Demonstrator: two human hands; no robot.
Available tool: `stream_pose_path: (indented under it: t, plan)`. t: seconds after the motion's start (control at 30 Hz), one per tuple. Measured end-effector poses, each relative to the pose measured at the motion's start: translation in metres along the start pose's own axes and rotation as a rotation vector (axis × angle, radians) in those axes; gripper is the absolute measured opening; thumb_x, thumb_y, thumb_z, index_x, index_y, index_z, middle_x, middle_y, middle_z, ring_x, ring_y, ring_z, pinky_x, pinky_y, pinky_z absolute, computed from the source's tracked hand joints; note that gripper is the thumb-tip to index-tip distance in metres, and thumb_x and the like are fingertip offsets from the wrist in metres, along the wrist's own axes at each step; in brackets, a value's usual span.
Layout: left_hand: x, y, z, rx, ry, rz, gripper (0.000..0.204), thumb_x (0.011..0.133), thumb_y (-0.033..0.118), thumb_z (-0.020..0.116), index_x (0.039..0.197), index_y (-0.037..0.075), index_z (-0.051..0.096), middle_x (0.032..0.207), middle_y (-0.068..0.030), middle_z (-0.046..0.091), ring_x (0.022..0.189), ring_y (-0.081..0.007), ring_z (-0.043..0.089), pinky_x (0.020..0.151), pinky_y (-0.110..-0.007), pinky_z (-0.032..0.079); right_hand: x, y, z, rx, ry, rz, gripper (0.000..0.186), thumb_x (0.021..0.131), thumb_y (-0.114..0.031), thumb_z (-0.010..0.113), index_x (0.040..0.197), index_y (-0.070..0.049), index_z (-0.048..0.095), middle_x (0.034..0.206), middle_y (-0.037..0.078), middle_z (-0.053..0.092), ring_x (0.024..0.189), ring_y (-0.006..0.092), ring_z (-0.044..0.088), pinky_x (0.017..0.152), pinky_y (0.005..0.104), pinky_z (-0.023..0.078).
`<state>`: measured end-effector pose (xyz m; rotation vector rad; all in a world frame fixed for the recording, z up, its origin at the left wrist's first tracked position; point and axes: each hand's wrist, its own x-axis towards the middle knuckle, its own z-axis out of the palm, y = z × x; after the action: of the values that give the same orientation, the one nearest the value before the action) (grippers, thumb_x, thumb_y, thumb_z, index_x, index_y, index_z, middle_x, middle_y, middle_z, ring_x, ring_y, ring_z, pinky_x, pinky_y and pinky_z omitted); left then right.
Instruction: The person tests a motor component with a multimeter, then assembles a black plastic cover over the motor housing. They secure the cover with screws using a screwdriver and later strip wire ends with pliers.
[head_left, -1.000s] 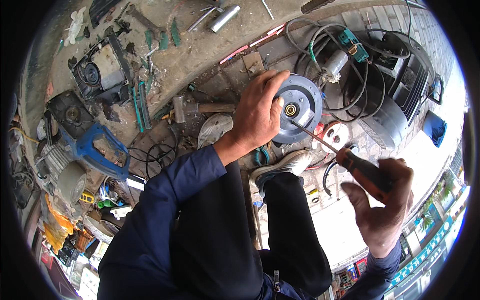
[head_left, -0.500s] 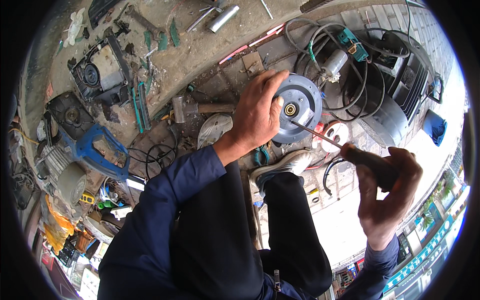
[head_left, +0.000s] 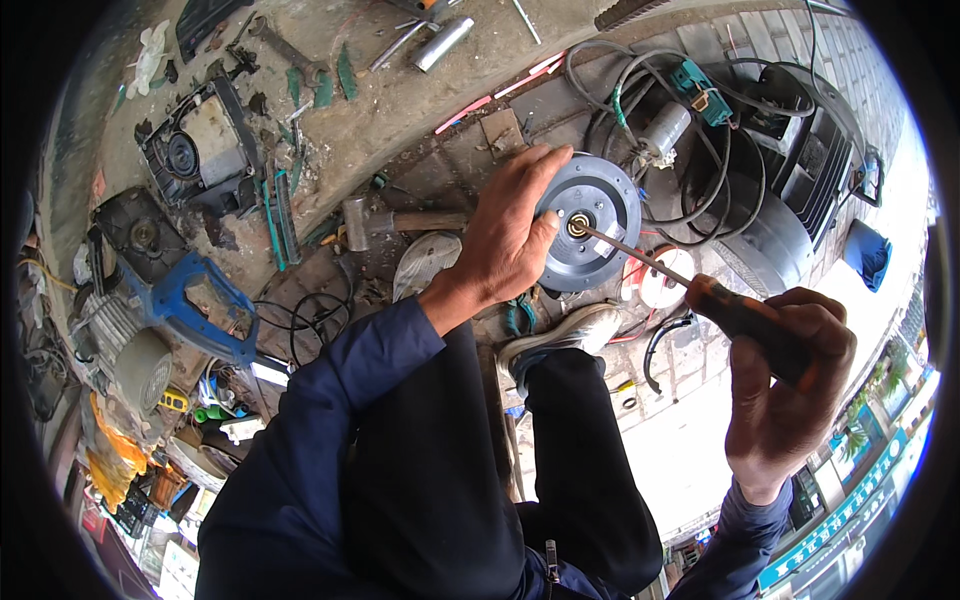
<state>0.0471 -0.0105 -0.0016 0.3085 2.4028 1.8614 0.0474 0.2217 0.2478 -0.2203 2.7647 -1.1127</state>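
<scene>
A round grey disc-shaped part with small holes near its rim is gripped along its left edge by my left hand. At the disc's middle is a brass-coloured ring. My right hand is closed round the dark and orange handle of a screwdriver. Its thin shaft reaches up and left, and the tip lies at the brass ring. Whether the tip presses into the ring or only rests there, I cannot tell.
A hammer lies left of the disc, by my shoe. Looped black cable and a silver cylinder are to the right, near a large dark machine housing. A blue frame and a greasy casing sit on the left.
The screwdriver's tip has moved from the disc's face up and left to the brass ring. My right hand has shifted slightly right. My left hand keeps its hold.
</scene>
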Motion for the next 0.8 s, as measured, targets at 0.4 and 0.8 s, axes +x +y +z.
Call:
stream_pose_path:
  t: [0.4, 0.8]
  plan:
    - [0.0001, 0.0026, 0.001, 0.039, 0.008, -0.009, 0.066, 0.095, 0.005, 0.058, 0.16, 0.002, 0.05, 0.16, -0.0243, 0.05, 0.151, -0.0427, 0.049, 0.129, -0.05, 0.036, 0.0064, 0.0036, 0.0082, -0.041, 0.006, -0.056, 0.041, 0.1, -0.002, 0.076, 0.133, 0.004, 0.052, 0.125, 0.021, 0.057, 0.111, 0.0228, 0.065, 0.094, 0.0311, 0.06]
    - [-0.0001, 0.0015, 0.0017, 0.038, 0.015, 0.002, 0.065, 0.095, 0.005, 0.057, 0.159, 0.001, 0.05, 0.16, -0.0248, 0.05, 0.149, -0.0432, 0.05, 0.128, -0.051, 0.037, 0.0064, 0.0053, 0.009, -0.029, -0.023, -0.074, 0.039, 0.1, -0.003, 0.077, 0.13, 0.002, 0.053, 0.125, 0.021, 0.057, 0.111, 0.0222, 0.065, 0.093, 0.0316, 0.059]
